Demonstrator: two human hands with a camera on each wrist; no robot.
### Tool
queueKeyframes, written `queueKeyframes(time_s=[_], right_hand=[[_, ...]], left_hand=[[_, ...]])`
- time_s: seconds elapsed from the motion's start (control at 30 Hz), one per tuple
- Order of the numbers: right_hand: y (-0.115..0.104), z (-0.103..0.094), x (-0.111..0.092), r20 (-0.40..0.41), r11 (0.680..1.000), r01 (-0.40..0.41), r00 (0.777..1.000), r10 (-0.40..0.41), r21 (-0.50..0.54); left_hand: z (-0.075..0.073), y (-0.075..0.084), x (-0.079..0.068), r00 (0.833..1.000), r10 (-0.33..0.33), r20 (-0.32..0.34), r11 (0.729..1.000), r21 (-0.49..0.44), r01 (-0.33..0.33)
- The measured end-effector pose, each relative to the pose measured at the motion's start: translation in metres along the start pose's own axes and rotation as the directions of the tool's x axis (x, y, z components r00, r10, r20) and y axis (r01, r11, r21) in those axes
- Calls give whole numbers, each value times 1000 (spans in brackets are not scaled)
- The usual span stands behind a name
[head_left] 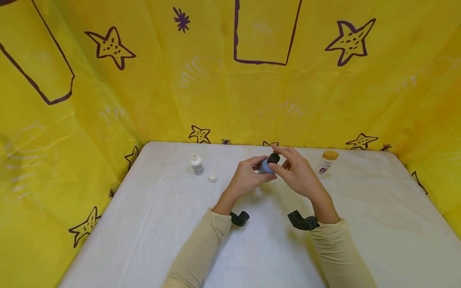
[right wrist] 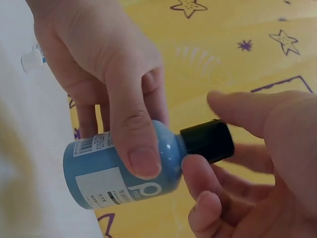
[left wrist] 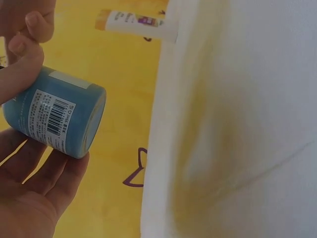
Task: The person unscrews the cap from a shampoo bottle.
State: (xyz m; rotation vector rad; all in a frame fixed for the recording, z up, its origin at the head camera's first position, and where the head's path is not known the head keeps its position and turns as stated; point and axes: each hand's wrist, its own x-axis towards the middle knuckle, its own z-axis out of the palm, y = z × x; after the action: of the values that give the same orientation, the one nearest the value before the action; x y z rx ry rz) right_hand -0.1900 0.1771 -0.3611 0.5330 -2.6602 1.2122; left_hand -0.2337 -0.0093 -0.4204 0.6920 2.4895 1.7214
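Observation:
My left hand (head_left: 247,174) grips a blue bottle (right wrist: 124,168) with pale printed labels, its thumb across the front. A black cap (right wrist: 207,141) tops the bottle. Around that cap are the bent fingers of my right hand (head_left: 298,172), one fingertip right at the bottle's neck and another finger reaching past the cap's top. In the left wrist view the bottle's barcode label (left wrist: 49,119) faces the camera, while the cap is mostly hidden. Both hands hold the bottle up over the white-covered table (head_left: 266,248).
Left of the hands, a small white bottle (head_left: 197,165) stands uncapped, with a white cap (head_left: 213,177) lying beside it. A white tube (head_left: 325,165) with a yellow-orange cap stands to the right. Yellow patterned cloth (head_left: 223,92) surrounds the table's back and sides.

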Motion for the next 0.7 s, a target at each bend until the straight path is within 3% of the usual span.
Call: queueKeyframes(time_s=[0.13,0.23,0.7], right_hand=[[1,1,1,-36,996,-85,996,85,-5],[1,2,0,-67,994,-105,992,104,-7],[1,0,-1,-96,999,26,995,-28,-24]], left_hand=[[3,2,-1,1000,12,12,1000,-22,-12],[4,4,-2,1000,13,17,1000,-19,-13],[2,5,-3,999,-32,23,999,0,32]])
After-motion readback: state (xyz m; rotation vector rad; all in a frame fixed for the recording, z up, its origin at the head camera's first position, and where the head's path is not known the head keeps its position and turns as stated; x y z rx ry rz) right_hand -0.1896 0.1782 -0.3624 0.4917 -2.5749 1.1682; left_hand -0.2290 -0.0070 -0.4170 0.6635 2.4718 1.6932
